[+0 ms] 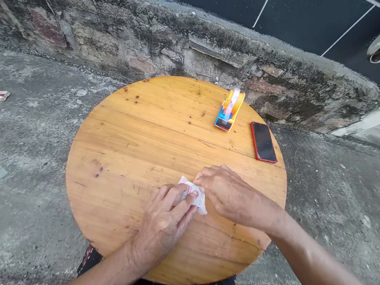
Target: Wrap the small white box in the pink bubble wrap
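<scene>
A small white packet [199, 201] with reddish print lies near the front middle of the round wooden table [121, 151]. My left hand [168, 212] holds it from the left, fingers closed over its top and side. From the right, my right hand [224, 189] is closed at the packet's upper right edge. Its fingertips are pressed together there, and what they pinch is partly hidden. The packet's contents cannot be seen.
Toward the table's far edge stands a yellow and blue tape dispenser [230, 109]. A phone in a red case [264, 142] lies at the right rim. Behind the table runs a low stone wall [147, 47]. A small crumpled pack [0, 96] lies on the concrete at left.
</scene>
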Tool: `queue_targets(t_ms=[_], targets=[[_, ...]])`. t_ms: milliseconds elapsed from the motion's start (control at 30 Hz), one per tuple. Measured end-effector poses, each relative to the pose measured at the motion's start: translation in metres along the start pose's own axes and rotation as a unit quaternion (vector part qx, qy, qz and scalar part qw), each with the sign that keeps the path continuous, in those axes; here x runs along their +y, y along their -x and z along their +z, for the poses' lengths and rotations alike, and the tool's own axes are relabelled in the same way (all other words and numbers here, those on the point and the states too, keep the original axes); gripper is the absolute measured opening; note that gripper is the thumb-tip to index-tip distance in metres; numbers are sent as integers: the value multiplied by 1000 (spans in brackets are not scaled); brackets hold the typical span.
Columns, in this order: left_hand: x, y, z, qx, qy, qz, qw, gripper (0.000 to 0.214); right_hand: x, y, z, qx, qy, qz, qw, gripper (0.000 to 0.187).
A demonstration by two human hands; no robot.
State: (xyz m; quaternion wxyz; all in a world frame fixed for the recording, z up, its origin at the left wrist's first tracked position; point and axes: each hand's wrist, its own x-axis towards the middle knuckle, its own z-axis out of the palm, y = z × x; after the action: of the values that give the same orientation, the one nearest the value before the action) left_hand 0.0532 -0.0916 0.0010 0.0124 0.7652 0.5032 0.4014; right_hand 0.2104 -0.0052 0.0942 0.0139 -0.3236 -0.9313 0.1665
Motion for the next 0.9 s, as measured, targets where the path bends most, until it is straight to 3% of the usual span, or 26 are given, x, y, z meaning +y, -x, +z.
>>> queue_targets(t_ms=[200,367,533,700,900], targets=[[2,0,-1,2,-1,1,1000,16,-33,24,38,39,178,62,981,36],[3,0,-1,1,-1,3,1000,19,-42,31,56,84,209,94,970,46],[2,2,-1,5,-4,5,1000,22,-35,51,52,164,121,90,975,49],[3,4,-1,5,-5,11,1000,26,-22,78,69,291,-45,129,947,33],[2,8,1,-4,7,3,1000,34,-14,80,105,280,-128,171,936,34]])
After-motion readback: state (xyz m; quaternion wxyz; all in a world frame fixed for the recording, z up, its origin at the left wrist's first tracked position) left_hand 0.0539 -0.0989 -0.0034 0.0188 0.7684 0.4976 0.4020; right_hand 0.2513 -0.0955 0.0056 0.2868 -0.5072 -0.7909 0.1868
